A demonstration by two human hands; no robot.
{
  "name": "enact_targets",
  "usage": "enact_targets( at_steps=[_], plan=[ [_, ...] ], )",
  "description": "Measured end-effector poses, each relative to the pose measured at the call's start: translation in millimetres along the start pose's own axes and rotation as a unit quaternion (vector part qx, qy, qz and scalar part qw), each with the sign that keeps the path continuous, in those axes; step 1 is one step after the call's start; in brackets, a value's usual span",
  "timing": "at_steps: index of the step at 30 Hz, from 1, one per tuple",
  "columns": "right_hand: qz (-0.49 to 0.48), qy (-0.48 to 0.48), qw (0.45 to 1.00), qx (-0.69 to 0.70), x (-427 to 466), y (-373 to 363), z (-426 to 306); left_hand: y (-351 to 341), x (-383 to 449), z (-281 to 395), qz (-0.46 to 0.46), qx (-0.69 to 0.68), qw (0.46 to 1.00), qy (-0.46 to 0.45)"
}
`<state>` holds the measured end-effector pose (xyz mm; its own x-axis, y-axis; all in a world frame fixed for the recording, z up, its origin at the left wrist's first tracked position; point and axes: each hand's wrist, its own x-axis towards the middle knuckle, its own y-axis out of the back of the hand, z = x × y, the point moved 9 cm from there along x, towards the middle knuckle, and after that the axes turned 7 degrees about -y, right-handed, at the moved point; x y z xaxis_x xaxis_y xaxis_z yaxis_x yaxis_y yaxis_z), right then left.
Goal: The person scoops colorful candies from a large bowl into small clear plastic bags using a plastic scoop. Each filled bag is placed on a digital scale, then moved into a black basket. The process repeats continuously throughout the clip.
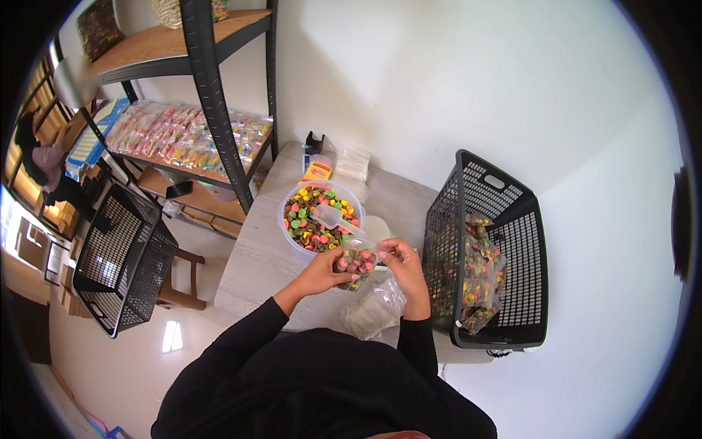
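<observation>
My left hand (327, 270) is closed around a clear plastic bag of colourful candies (356, 264), over the table's front part. The bag's upper edge is pinched between the fingers of my right hand (396, 257). Beyond the hands stands a round plastic tub (281, 222) of brown, pink, green and yellow candies, with a clear plastic scoop (329, 217) lying on them. A stack of empty clear bags (373, 310) lies just below my hands. To the right, a black plastic basket (526, 219) holds several filled candy bags (481, 263).
The grey wood-grain table (247, 263) also bears a yellow-and-red packet (316, 172), a white bag stack (352, 163) and a black tape dispenser (314, 144). Shelving (211, 93) with bagged sweets rises at left. Another basket (118, 258) rests near a brown stool (184, 285). A person (49, 164) stands far left.
</observation>
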<state>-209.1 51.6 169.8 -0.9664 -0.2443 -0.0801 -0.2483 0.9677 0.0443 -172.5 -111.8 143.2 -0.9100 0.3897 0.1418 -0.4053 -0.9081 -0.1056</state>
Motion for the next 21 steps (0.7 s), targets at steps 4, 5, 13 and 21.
enact_targets(
  at_steps=[4, 5, 13, 21],
  plan=[
    [-0.030, -0.036, 0.998, -0.046, -10.8, 4.9, 8.5, -17.1, -2.3, -12.7, -0.035, -0.075, 0.993, 0.082],
    [-0.031, -0.037, 0.998, -0.027, -12.7, 7.7, 12.7, -21.2, -3.9, -18.9, -0.043, -0.092, 0.989, 0.111],
    [-0.023, -0.038, 0.998, -0.049, -21.4, 23.4, 25.3, -34.7, -4.1, -29.0, -0.079, -0.055, 0.989, 0.114],
    [0.010, -0.077, 0.996, -0.044, -15.3, 38.5, 59.6, -45.7, -5.8, -45.5, -0.097, -0.111, 0.973, 0.175]
  ],
)
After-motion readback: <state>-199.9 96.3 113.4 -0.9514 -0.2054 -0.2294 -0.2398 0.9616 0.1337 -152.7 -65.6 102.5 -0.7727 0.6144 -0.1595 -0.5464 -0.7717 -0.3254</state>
